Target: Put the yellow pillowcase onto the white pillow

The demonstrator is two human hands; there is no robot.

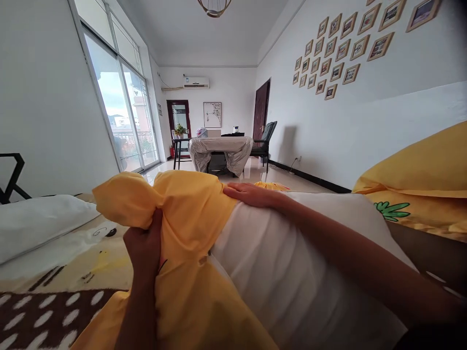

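Just in front of the person, a white pillow [277, 248] lies with what looks like its long axis running from left to right, its right end slanting back toward the body; a yellow pillowcase [193, 209] covers its left end, and the white part lies bare to the right of the case's edge. From where I stand, the two hands take quite different places along that line. The left hand [146, 248] is at the left end, fingers curled tight round the cloth, with a gathered corner of the case puffing out beyond the fist; whether any filling sits in that corner I cannot tell. The right hand [251, 194] reaches over the pillow from the right and rests palm down on its far side, fingers nearly straight, gripping nothing that I can see. Its fingertips meet the yellow cloth while the wrist lies over the white, so it is the nearer of the two to the line where case and pillow meet; yellow cloth fills the space between the left hand and the bare part. To the left are a patterned blanket [113, 253] and a second white pillow [44, 218]
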